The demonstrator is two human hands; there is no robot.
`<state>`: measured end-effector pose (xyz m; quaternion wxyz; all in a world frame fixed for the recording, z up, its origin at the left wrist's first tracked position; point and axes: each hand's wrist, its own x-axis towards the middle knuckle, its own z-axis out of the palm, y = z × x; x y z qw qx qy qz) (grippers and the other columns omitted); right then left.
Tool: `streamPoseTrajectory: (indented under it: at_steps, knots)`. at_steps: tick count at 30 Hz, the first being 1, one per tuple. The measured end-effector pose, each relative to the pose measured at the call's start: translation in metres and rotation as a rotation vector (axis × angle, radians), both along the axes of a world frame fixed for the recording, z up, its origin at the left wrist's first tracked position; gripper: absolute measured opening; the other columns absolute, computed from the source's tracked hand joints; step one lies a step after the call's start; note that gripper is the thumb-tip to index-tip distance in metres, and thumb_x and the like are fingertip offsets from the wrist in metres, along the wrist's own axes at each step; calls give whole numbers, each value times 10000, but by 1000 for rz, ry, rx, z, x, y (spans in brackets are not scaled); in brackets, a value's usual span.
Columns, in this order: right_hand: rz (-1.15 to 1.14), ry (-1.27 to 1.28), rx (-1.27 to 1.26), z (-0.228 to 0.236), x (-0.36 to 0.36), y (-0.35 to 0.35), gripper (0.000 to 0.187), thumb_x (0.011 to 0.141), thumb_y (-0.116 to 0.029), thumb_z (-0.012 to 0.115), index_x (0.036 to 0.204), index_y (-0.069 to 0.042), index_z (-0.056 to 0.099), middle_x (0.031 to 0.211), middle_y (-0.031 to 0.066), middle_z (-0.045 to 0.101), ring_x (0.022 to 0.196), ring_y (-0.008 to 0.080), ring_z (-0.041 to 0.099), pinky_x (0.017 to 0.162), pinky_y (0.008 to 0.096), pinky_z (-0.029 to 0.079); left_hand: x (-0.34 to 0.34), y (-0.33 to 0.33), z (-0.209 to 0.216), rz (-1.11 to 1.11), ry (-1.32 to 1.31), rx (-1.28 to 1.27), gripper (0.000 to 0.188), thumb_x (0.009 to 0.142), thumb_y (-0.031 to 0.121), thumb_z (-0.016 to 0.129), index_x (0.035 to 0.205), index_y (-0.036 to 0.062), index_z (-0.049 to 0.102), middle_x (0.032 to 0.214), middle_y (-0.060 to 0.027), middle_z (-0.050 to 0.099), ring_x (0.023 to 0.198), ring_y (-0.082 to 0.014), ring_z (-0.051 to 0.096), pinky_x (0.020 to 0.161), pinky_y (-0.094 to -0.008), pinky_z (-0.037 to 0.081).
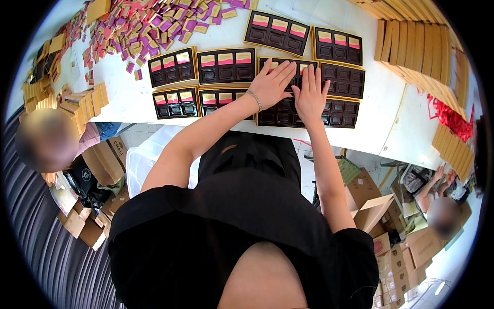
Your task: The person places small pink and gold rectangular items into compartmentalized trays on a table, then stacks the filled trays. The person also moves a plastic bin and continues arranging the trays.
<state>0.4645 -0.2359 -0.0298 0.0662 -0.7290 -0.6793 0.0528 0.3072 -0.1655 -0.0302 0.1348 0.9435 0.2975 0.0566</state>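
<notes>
Both hands rest over a gold-edged box with a dark tray in the middle of the group. My left hand, with a bracelet at the wrist, lies with its fingers stretched across the tray's upper row. Beside it, my right hand is spread flat, fingertips at the same row. Small gold-and-pink wrapped pieces partly show around the fingers. What lies under the palms is hidden. To the left, another boxed tray carries three wrapped pieces in its upper row. The boxed tray to the right has bare compartments.
A heap of gold, pink and purple pieces covers the far left of the white table. Upright gold boxes line the right, near red material. People sit at both sides; cartons stand below.
</notes>
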Motion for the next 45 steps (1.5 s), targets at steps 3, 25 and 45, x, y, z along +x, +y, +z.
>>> streamPoseTrajectory:
  at_steps: [3, 25, 45]
  knots:
    - [44, -25, -19, 2, 3, 3, 624, 877, -390, 560, 1356, -13, 430, 1458, 119, 381, 1380, 283, 298, 1105, 567, 154, -2, 2, 1, 10, 63, -7, 763, 822, 506, 579, 1424, 89, 365, 1507, -62, 312, 1381, -198, 307, 1094, -597, 171]
    - [692, 475, 239, 0, -305, 414, 234, 781, -30, 591, 1009, -57, 636, 945, 119, 643, 912, 301, 619, 734, 421, 514, -319, 366, -29, 1030, -128, 126, 480, 742, 281, 728, 1203, 206, 617, 1086, -105, 632, 1078, -317, 566, 936, -416, 462]
    - [-139, 1948, -300, 71, -127, 251, 284, 900, -52, 595, 1138, 82, 515, 1044, 150, 606, 949, 255, 654, 775, 366, 606, -181, 176, 89, 721, -1420, -1487, 206, 961, 128, 499, 1107, 3, 569, 969, -89, 633, 815, -165, 641, 611, -299, 550]
